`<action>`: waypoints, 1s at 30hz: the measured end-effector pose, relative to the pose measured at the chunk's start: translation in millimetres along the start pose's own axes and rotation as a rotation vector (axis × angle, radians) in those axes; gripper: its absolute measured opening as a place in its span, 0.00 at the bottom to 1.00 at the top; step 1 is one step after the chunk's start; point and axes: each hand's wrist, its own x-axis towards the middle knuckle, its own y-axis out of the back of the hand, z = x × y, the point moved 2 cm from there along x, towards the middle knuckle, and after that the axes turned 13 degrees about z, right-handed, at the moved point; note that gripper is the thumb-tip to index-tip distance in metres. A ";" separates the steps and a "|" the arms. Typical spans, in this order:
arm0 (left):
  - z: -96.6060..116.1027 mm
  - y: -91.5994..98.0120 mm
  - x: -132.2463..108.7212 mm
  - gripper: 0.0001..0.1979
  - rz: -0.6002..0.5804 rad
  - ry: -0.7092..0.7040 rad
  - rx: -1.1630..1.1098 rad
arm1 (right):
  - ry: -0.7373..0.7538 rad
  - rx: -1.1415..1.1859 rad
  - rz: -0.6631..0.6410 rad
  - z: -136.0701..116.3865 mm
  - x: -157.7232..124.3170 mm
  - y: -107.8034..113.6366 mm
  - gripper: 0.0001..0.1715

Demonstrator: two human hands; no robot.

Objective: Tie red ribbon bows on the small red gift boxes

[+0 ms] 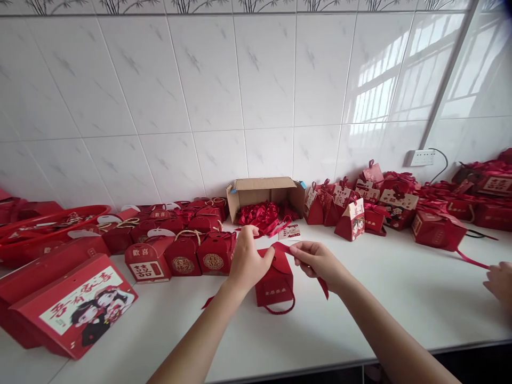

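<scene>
A small red gift box (pixel 274 288) with gold lettering stands on the white table in front of me. A twisted red cord handle (pixel 285 311) hangs down its near side. My right hand (pixel 318 260) pinches a flat red ribbon (pixel 283 247) at the box's upper right, and a loose tail drops below the fingers. At the box's upper left is my left hand (pixel 248 258), its thumb pressed towards the ribbon over the lid; its other fingers are partly hidden. Another ribbon end pokes out left of my left forearm.
Behind the box, an open cardboard carton (pixel 266 184) holds red ribbons. Rows of red boxes (pixel 182 256) and a large box (pixel 76 309) stand left. Tied boxes (pixel 352 218) crowd the right, where another person's hand (pixel 500 285) pulls a ribbon on a box (pixel 436 229).
</scene>
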 end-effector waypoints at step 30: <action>-40.7 20.5 -4.9 0.23 -0.645 0.625 -0.156 | 0.325 -0.417 0.196 14.8 11.7 -42.7 0.09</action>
